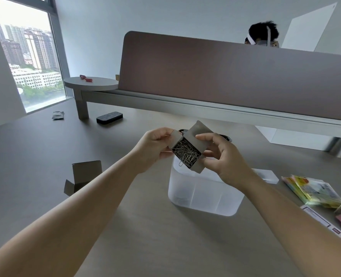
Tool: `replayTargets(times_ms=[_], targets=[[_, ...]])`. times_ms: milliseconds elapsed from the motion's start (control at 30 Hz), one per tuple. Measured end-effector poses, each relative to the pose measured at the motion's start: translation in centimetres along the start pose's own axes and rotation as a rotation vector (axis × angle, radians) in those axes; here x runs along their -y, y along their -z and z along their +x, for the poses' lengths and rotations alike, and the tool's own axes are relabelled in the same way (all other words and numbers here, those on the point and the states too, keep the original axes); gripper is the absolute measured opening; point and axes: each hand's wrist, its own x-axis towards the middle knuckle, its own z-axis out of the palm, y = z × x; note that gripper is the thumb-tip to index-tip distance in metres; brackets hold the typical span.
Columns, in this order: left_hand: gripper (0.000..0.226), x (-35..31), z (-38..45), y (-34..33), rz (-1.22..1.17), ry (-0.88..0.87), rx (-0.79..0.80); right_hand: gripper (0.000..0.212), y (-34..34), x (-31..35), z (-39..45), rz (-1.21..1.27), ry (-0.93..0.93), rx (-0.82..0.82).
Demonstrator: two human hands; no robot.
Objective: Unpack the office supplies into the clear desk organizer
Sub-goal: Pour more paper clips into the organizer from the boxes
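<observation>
Your left hand and right hand pinch the open clip box, above organizer at 12 o'clock. Thin card, light; clips loose, likely spill-prone. Grip box sides, not flaps.

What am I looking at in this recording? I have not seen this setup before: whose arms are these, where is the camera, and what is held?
No machine here: a person wears a camera on the head, looking down at their own bare arms. The left hand and right hand together hold an opened small cardboard box full of paper clips, above the clear desk organizer on the desk. An empty opened box lies to the left, packs of sticky notes to the right.
</observation>
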Motion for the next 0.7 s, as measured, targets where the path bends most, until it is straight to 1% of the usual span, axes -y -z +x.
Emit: replayTargets(times_ms=[300, 567, 700], targets=[[0.023, 0.22, -0.75, 0.69, -0.061, 0.005, 0.069, 0.051, 0.00, 0.29, -0.15, -0.045, 0.009, 0.019], [0.025, 0.09, -0.30, 0.64, 0.014, 0.000, 0.046, 0.047, -0.29, 0.24, -0.28, -0.052, 0.015, -0.002], [0.024, -0.10, -0.09, 0.35, 0.045, -0.017, 0.002, 0.045, -0.49, 0.40, -0.26, -0.074, 0.011, -0.007]])
